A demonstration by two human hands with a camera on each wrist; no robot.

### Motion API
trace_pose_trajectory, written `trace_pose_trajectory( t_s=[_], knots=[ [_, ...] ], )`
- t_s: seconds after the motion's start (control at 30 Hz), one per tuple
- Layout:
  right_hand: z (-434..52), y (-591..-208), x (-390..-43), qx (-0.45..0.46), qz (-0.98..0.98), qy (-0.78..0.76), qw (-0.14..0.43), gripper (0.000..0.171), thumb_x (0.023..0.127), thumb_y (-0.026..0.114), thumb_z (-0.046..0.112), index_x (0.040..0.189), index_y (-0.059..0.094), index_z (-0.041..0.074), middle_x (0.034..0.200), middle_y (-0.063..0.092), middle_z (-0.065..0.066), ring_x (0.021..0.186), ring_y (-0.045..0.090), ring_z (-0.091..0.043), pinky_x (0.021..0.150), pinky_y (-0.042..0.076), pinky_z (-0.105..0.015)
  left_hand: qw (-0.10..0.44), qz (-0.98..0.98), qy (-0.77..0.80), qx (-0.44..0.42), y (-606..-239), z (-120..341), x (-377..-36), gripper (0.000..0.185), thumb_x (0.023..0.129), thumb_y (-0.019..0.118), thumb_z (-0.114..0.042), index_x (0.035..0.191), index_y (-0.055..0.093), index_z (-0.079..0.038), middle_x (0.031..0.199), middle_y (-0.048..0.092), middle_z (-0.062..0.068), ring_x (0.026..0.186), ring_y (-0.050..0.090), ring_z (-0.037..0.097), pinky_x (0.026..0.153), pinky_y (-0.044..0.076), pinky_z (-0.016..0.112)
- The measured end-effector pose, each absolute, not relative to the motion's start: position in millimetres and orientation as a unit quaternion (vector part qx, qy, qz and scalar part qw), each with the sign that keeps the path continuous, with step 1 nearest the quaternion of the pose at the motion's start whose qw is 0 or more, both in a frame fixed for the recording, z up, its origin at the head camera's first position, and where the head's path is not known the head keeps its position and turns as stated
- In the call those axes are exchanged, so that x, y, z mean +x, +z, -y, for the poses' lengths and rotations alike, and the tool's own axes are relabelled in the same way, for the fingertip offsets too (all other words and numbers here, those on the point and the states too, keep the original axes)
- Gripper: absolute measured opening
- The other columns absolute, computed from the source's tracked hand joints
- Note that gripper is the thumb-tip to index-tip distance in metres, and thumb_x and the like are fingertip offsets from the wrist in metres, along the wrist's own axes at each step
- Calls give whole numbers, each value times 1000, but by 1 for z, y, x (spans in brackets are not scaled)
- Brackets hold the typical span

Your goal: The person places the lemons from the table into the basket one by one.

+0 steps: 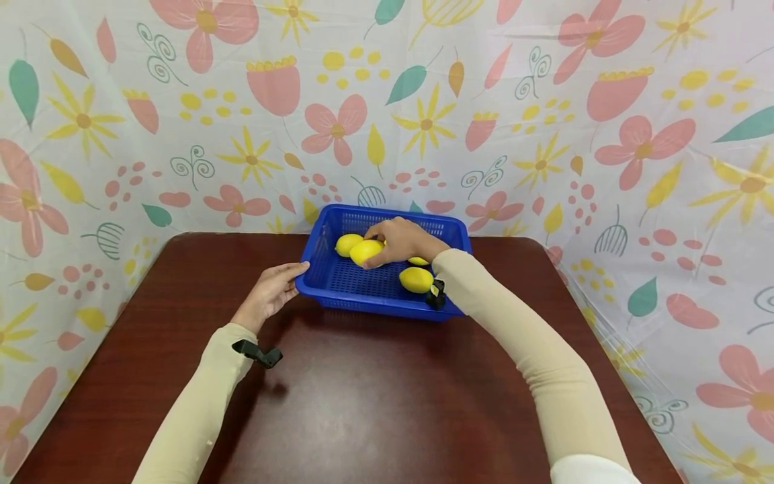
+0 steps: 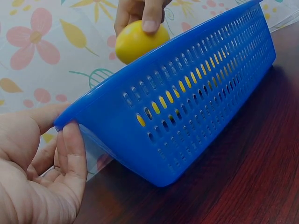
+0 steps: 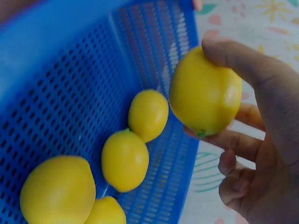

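Observation:
A blue plastic basket [image 1: 363, 304] with slotted walls stands toward the back of the table. Its left rim is pinched between the thumb and fingers of my left hand [image 1: 272, 289]. Over the basket, my right hand [image 1: 400, 242] grips a yellow lemon [image 1: 366, 253] between thumb and fingers. In the right wrist view this lemon [image 3: 203, 93] is held above the basket floor, clear of the other fruit. Several more lemons lie inside, one at the back left [image 1: 347, 245] and another at the front right [image 1: 416, 279]. My right hand partly hides those farther back.
The dark reddish-brown table [image 1: 387, 396] extends in front of the basket and to both sides. Behind it hangs a white sheet [image 1: 375, 121] printed with flowers and leaves. Small black cameras sit on the left wrist [image 1: 258, 352] and right wrist [image 1: 435, 294].

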State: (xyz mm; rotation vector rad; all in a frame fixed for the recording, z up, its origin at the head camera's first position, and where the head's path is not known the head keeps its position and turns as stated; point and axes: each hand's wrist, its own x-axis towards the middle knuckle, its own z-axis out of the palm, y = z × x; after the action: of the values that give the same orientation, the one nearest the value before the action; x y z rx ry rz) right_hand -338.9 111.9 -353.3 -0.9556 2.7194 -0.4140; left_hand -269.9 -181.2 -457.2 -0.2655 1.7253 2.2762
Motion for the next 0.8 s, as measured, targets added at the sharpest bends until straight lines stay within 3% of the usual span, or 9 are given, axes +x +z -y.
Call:
trace_pose_trajectory(
  t_s=[0.17, 0.3, 0.4, 0.67, 0.8],
  knots=[
    [-109, -359, -354, -340, -919, -137, 144, 76, 80, 81, 59, 138, 65, 14, 125, 70, -13, 103, 68, -23, 87, 57, -40, 135, -593, 788, -93, -457, 181, -269, 9, 98, 72, -23, 93, 72, -16, 77, 70, -6, 67, 63, 5, 66, 52, 19],
    [-107, -364, -364, -347, -915, -130, 158, 77, 81, 81, 59, 139, 63, 12, 114, 73, -11, 84, 65, -19, 80, 55, -36, 135, -593, 788, -95, -457, 180, -270, 8, 98, 73, -23, 94, 72, -16, 78, 70, -6, 68, 62, 6, 67, 52, 20],
    [-105, -369, -370, -345, -916, -127, 164, 75, 81, 81, 57, 138, 64, 12, 113, 72, -8, 79, 61, -18, 78, 53, -35, 135, -596, 786, -93, -458, 180, -270, 9, 97, 73, -24, 94, 71, -16, 77, 69, -6, 68, 62, 6, 67, 51, 20],
    [-98, -385, -383, -333, -920, -105, 180, 72, 82, 81, 56, 137, 64, 12, 134, 65, -6, 112, 63, -23, 96, 53, -41, 130, -595, 788, -92, -459, 181, -270, 10, 98, 73, -24, 97, 70, -15, 75, 68, -6, 67, 60, 6, 66, 51, 19],
    [-93, -394, -387, -329, -921, -99, 185, 71, 81, 81, 57, 134, 66, 12, 123, 69, -5, 102, 64, -21, 90, 54, -39, 130, -592, 790, -93, -460, 181, -270, 10, 98, 73, -24, 97, 70, -14, 74, 68, -6, 65, 60, 6, 65, 51, 19]
  ],
)
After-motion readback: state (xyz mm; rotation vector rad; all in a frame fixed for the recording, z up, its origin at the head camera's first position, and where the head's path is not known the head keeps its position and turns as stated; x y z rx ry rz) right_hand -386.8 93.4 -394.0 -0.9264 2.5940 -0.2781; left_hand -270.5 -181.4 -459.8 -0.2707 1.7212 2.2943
